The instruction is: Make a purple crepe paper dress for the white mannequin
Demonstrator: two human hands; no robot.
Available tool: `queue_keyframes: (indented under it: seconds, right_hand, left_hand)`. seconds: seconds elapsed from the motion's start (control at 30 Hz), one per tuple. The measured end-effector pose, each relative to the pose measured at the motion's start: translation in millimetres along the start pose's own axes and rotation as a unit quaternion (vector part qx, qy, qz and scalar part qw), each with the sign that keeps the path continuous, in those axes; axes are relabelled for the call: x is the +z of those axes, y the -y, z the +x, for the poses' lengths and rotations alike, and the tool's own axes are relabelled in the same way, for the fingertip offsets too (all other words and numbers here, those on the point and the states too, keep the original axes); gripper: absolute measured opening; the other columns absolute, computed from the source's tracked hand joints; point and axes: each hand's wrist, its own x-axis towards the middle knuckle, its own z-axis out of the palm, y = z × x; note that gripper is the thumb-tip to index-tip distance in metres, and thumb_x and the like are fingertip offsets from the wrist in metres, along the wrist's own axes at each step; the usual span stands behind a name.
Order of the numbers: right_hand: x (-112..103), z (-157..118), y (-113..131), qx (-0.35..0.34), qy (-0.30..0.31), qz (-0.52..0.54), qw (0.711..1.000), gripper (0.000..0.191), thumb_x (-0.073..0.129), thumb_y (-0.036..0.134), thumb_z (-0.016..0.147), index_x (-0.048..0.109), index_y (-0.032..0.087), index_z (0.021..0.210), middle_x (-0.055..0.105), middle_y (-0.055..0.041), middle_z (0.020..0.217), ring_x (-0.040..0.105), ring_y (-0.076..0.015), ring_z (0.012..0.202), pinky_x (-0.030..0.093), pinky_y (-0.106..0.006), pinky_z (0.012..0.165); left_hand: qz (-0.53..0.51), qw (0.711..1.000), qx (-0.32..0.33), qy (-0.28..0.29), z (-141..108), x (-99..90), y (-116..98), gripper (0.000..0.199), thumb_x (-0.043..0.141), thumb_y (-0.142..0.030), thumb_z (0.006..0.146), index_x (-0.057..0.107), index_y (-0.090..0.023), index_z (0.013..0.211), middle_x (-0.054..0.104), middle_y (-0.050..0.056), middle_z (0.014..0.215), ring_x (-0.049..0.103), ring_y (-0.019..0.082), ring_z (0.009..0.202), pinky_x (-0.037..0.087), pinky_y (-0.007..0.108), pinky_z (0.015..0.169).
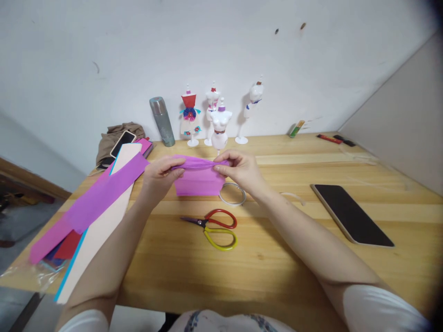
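A pinkish-purple paper sheet (200,181) is stretched between my hands above the table, its upper edge gathered in folds and its lower part hanging flat. My left hand (162,173) pinches the folded edge at the left end. At the right end, my right hand (238,169) grips the same edge between thumb and fingers. Just below the sheet's right corner lies a white ring (232,194). Scissors (209,224) with one red and one yellow handle rest nearer to me, blades pointing left.
Small white mannequins (221,122) and a grey bottle (162,121) stand by the wall. Long coloured paper strips (104,198) lie at the left. A dark-screened tablet (351,214) is at the right. A green glue stick (296,129) leans at the back.
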Motion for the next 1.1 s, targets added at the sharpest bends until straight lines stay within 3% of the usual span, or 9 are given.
queue_keyframes:
  seconds: [0.17,0.37,0.6,0.83,1.1]
  right_hand:
    - [0,1,-1,0.004,-0.002,-0.006,1.0,0.023,0.083,0.031,0.059,0.068,0.02,0.073,0.065,0.0016,0.059,0.058,-0.0112,0.05,0.046,-0.025,0.048]
    - [0,0,0,0.006,-0.003,0.004,1.0,0.022,0.082,0.031,0.058,0.068,0.02,0.071,0.065,0.0018,0.06,0.057,-0.0107,0.05,0.046,-0.025,0.048]
    - [1,1,0,0.005,-0.006,0.009,1.0,0.022,0.082,0.03,0.057,0.068,0.02,0.071,0.066,0.0019,0.061,0.057,-0.0108,0.051,0.047,-0.025,0.05]
    - [1,0,0,0.006,-0.004,0.004,1.0,0.023,0.083,0.031,0.059,0.069,0.02,0.073,0.067,0.0014,0.063,0.058,-0.0111,0.053,0.047,-0.026,0.051]
    - [0,-1,0,-0.023,-0.016,-0.03,0.999,0.015,0.08,0.027,0.062,0.07,0.021,0.072,0.069,-0.0001,0.069,0.059,-0.0122,0.058,0.049,-0.027,0.055]
  left_hand:
    - [0.052,0.997,0.059,-0.002,1,-0.1,0,0.015,0.071,-0.017,0.078,0.08,-0.026,0.085,0.076,0.0,0.081,0.068,0.015,0.073,0.053,0.026,0.068]
    - [0.074,0.993,0.086,0.019,1,-2.2,-1,0.016,0.068,-0.016,0.081,0.08,-0.026,0.083,0.073,-0.001,0.073,0.066,0.014,0.067,0.05,0.024,0.063]
    - [0.034,0.996,0.072,0.029,1,-2.6,-4,0.013,0.068,-0.018,0.083,0.078,-0.024,0.078,0.069,-0.002,0.065,0.063,0.012,0.061,0.049,0.023,0.059]
    - [-0.001,1.0,-0.006,0.009,-1,-0.2,6,0.004,0.071,-0.018,0.077,0.073,-0.021,0.079,0.069,-0.002,0.069,0.063,0.013,0.061,0.049,0.026,0.06]
    - [0.06,0.998,0.025,0.012,2,-2.0,8,0.001,0.071,-0.021,0.077,0.072,-0.021,0.076,0.069,-0.002,0.068,0.061,0.013,0.063,0.045,0.026,0.06]
